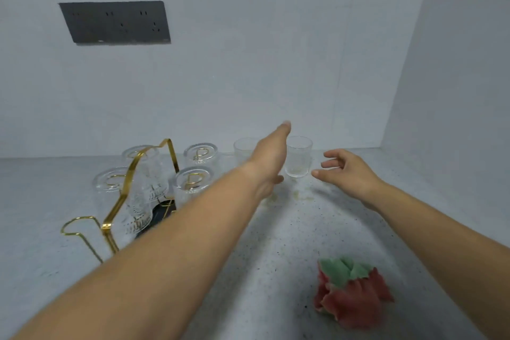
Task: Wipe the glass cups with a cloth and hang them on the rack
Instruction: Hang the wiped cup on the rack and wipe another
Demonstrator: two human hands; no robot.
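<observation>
Two upright cups [242, 149] look empty: the right cup [298, 156] stands between left hand [271, 159] and right hand [349, 171], both spread, gripping nothing. Four inverted cups [193, 181] hang on the rack [106, 226].

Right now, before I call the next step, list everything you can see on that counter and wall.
Rack: one, gold wire, left side of the counter.
Hung glasses: four, clear, upside down on the rack's pegs.
Standing glasses: two, clear, upright at the back, right of the rack.
Cloth: one, red and green, crumpled, near right.
Socket panel: one, dark grey, wall, upper left.
Counter: one, speckled grey.
Left hand: fingers straight, reaching in front of the left standing glass, holding nothing.
Right hand: fingers relaxed, just right of the right standing glass, apart from it.
</observation>
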